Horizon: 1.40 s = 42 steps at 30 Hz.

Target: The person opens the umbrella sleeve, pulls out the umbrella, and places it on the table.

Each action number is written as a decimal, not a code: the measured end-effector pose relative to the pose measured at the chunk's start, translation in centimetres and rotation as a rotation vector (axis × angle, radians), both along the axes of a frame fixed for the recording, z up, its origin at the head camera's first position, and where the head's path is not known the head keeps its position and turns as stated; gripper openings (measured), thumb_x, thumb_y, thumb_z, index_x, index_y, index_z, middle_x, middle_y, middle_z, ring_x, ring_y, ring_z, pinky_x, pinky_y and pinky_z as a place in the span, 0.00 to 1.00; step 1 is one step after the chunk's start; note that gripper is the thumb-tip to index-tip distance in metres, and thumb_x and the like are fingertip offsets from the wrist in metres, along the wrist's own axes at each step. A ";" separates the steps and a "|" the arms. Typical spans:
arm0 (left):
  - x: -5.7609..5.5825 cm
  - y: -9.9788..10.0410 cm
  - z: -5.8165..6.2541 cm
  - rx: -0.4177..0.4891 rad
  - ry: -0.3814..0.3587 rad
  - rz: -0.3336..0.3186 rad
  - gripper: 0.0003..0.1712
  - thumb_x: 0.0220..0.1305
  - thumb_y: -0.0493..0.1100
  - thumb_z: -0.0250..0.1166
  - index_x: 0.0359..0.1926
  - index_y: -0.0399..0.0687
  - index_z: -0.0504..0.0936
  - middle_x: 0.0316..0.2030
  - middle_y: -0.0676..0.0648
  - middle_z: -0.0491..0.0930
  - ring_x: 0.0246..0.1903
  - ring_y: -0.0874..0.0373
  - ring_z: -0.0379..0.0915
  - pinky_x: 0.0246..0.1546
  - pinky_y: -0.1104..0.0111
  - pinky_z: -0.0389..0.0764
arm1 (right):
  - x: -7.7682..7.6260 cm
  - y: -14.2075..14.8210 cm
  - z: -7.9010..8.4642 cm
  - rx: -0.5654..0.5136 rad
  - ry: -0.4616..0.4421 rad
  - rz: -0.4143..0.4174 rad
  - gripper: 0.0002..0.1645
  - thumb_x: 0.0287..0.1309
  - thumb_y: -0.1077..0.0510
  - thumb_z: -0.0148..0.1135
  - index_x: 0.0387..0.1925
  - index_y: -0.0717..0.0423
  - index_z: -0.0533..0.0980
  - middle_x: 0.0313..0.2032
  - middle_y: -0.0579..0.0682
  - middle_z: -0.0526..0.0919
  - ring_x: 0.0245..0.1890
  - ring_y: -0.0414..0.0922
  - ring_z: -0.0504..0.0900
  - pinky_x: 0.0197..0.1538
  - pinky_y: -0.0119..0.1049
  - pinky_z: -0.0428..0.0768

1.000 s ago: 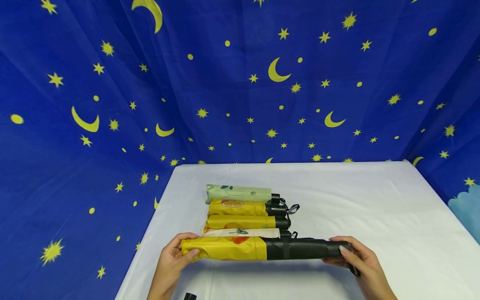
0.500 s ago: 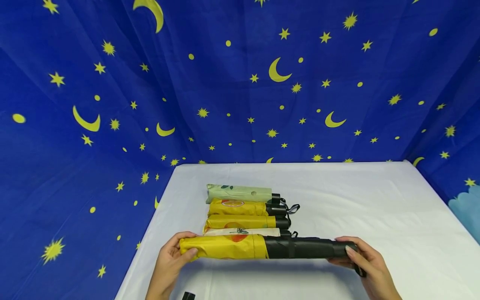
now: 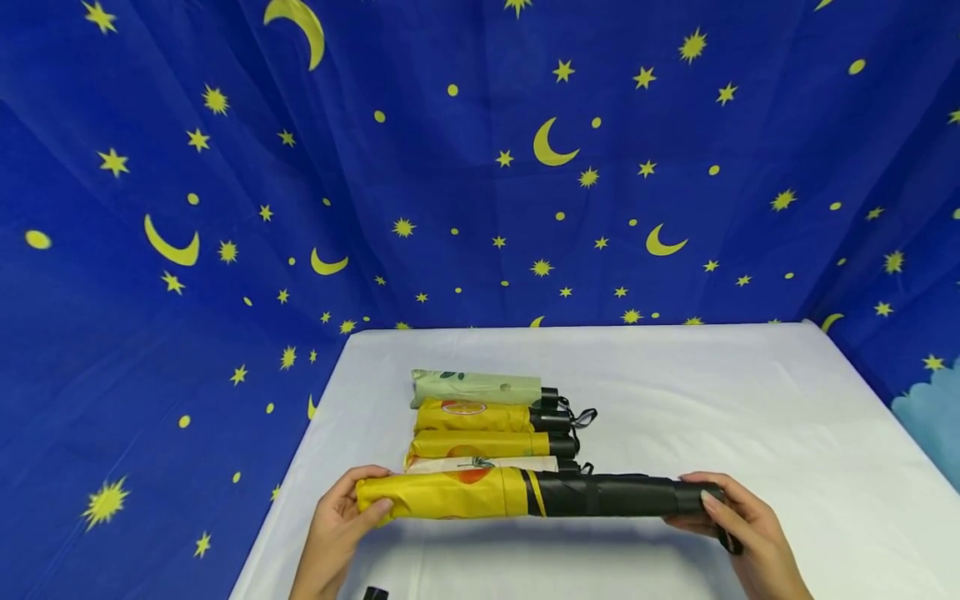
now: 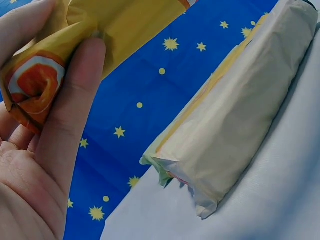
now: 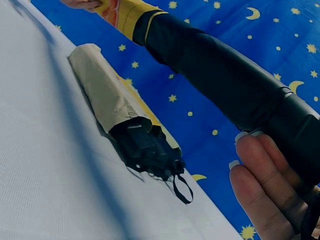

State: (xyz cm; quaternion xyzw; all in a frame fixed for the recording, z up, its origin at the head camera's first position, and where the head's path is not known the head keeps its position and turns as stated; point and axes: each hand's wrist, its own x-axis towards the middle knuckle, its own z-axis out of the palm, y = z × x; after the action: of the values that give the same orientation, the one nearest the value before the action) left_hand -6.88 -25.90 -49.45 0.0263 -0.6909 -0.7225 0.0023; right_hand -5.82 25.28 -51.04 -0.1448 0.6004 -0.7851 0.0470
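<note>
A folded black umbrella (image 3: 622, 496) lies level across the front of the head view, its left part inside a yellow fruit-print sleeve (image 3: 450, 496). My left hand (image 3: 335, 521) pinches the sleeve's closed left end, thumb in front; in the left wrist view the thumb (image 4: 80, 95) presses on the crumpled yellow fabric. My right hand (image 3: 753, 525) grips the black handle end, with a wrist strap (image 3: 729, 540) hanging below it. A narrow yellow stripe shows on the black part beside the sleeve's mouth. In the right wrist view, fingers (image 5: 265, 170) lie under the handle.
Behind the held umbrella, sleeved umbrellas lie in a row on the white table (image 3: 750, 400): pale green (image 3: 480, 388), yellow with an orange slice (image 3: 498, 415), another yellow (image 3: 517, 444) and cream (image 3: 525, 464). A small black end (image 3: 376, 593) shows at the bottom edge. A blue starry curtain (image 3: 480, 192) stands behind.
My right hand has moved rightward with the handle, and more black umbrella shows outside the sleeve, including the yellow stripe. The left hand has shifted slightly left. The row of umbrellas stays put.
</note>
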 end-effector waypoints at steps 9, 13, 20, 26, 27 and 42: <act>0.0 0.0 0.1 -0.009 -0.027 0.040 0.25 0.65 0.33 0.70 0.61 0.32 0.74 0.50 0.39 0.81 0.42 0.54 0.81 0.38 0.66 0.85 | 0.4 1.1 0.3 -0.005 0.018 -0.048 0.21 0.80 0.70 0.35 0.63 0.69 0.70 0.50 0.54 0.86 0.43 0.59 0.88 0.47 0.57 0.84; 0.2 0.0 0.0 -0.008 -0.037 0.052 0.25 0.65 0.33 0.70 0.61 0.32 0.74 0.51 0.39 0.80 0.43 0.53 0.81 0.39 0.65 0.86 | 0.8 1.9 0.3 -0.031 0.035 -0.057 0.22 0.79 0.71 0.35 0.64 0.71 0.69 0.52 0.53 0.84 0.44 0.57 0.88 0.48 0.57 0.84; 0.4 0.0 -0.7 -0.020 -0.056 0.071 0.28 0.64 0.34 0.71 0.62 0.29 0.73 0.51 0.38 0.80 0.43 0.52 0.81 0.39 0.64 0.86 | 1.1 3.8 -0.5 -0.015 0.012 -0.086 0.22 0.79 0.71 0.35 0.64 0.68 0.72 0.53 0.51 0.83 0.46 0.54 0.87 0.48 0.57 0.83; 0.3 0.3 -2.3 0.010 -0.096 0.053 0.29 0.63 0.34 0.72 0.63 0.30 0.74 0.51 0.36 0.79 0.43 0.50 0.81 0.39 0.63 0.86 | 1.3 5.5 -1.9 0.031 -0.027 -0.056 0.22 0.80 0.70 0.36 0.64 0.68 0.72 0.53 0.48 0.82 0.47 0.53 0.87 0.48 0.58 0.83; 0.3 0.4 -2.6 0.021 -0.108 0.050 0.30 0.63 0.34 0.72 0.63 0.30 0.74 0.51 0.36 0.79 0.43 0.50 0.81 0.39 0.63 0.86 | 1.4 5.8 -2.3 0.023 -0.028 -0.038 0.22 0.79 0.71 0.36 0.64 0.69 0.71 0.54 0.48 0.82 0.47 0.54 0.87 0.48 0.58 0.82; -0.3 1.3 -5.2 -0.044 -0.117 0.018 0.27 0.60 0.37 0.75 0.59 0.38 0.79 0.45 0.37 0.81 0.39 0.51 0.81 0.37 0.63 0.86 | 2.7 7.3 -4.9 0.224 -0.298 -0.161 0.18 0.79 0.59 0.51 0.62 0.63 0.75 0.46 0.48 0.86 0.43 0.63 0.87 0.47 0.52 0.84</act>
State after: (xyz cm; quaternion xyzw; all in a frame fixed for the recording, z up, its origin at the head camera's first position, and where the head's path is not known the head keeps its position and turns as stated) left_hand -7.19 -24.60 -54.66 0.0748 -0.7054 -0.7041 -0.0308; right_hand -3.13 32.55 -55.92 0.0276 0.6800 -0.7274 0.0884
